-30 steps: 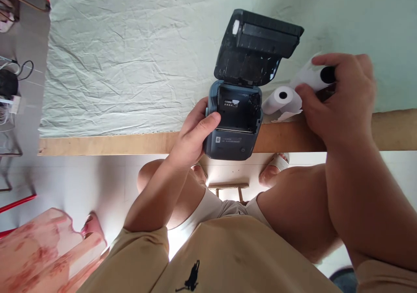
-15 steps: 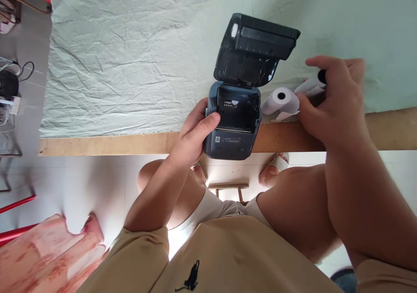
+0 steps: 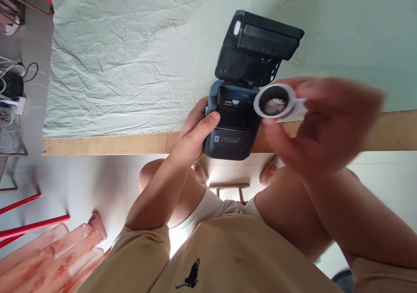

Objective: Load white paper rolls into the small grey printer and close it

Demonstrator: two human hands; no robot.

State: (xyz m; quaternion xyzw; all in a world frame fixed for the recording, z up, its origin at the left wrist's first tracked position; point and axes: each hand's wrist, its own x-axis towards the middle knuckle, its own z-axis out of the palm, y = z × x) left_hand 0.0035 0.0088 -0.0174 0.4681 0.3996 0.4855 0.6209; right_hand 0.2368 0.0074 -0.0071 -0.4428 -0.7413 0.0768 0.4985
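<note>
Paper roll [image 3: 273, 102]: held clear of the tabletop [image 3: 97, 144] in my right grip [image 3: 329, 123], in front of the right edge of the printer [image 3: 233, 128]. Its open end faces me. It reads as a thin white ring round a wide hollow, so there seems to be little paper on it. A loose tail of paper shows at its right side.

Right grip: fingers closed round the roll's outer side. The hand is blurred, so I cannot tell exactly which fingers bear on it.

Left grip [image 3: 195, 130]: wrapped on the printer's left side, thumb laid over the top edge beside the open bay. The printer sits at the near edge of the tabletop, partly overhanging it. Lid [image 3: 257, 45] is tipped up and back over the pale cloth [image 3: 130, 58].

Handling, my judgement:
- Roll is very light. A thin shell like this will dent or go oval if squeezed hard.
- Paper is smooth and the outer wrap can slip or unwind, so the tail wants a finger on it.
- Best hold is light, thumb and fingers across the curved outside, or on the two flat ends.
- Printer is rigid and much heavier. Its side wall takes a firm hold.
</note>
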